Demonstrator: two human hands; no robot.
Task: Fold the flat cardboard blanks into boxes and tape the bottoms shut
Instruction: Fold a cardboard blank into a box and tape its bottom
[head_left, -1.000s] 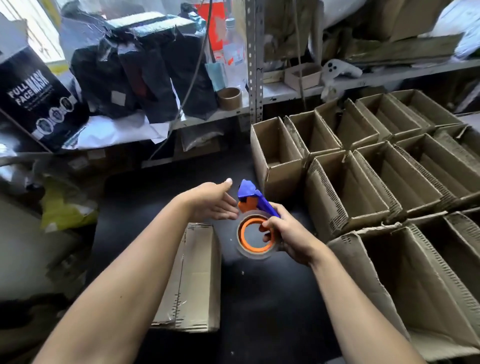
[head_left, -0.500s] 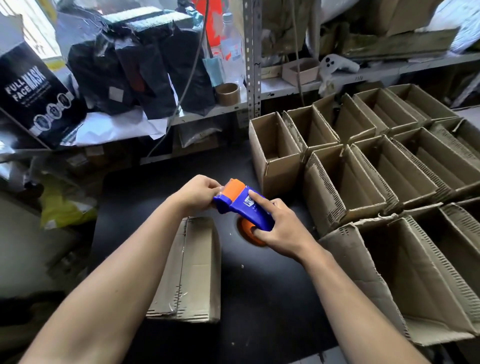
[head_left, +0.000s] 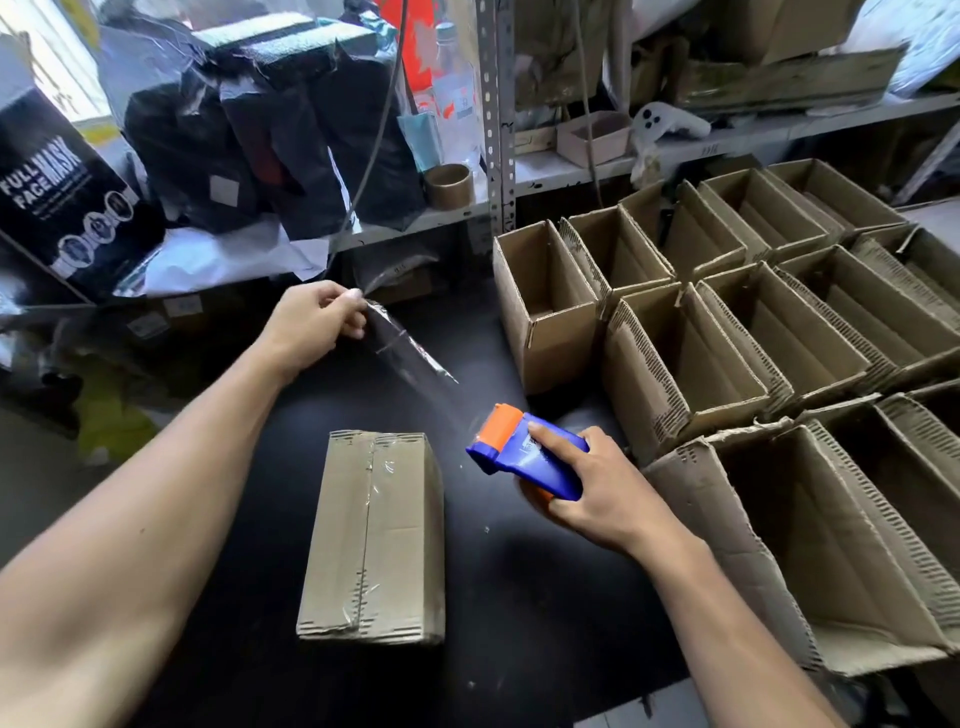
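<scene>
- Tabletop (head_left: 519, 597): black; a box lies on it between the forearms, open boxes (head_left: 727, 332) packed in rows on its right side, mouths up, touching each other.
- Box (head_left: 374, 535): closed side up, centre seam covered by a strip of clear tape with wrinkles; corrugated edges show at near and far ends. Position matches half a second ago.
- Right hand (head_left: 597, 499): grips the blue-and-orange tape dispenser (head_left: 524, 454), forefinger laid along its top. It now sits lower and further right than before, just right of the box.
- Left hand (head_left: 311, 325): fingertips pinch the free end of the tape (head_left: 410, 348). Earlier it was at the dispenser's mouth; now well apart, up and left.
- Tape: a clear stretch runs taut from the pinch down to the dispenser, above the tabletop, beyond the box.
</scene>
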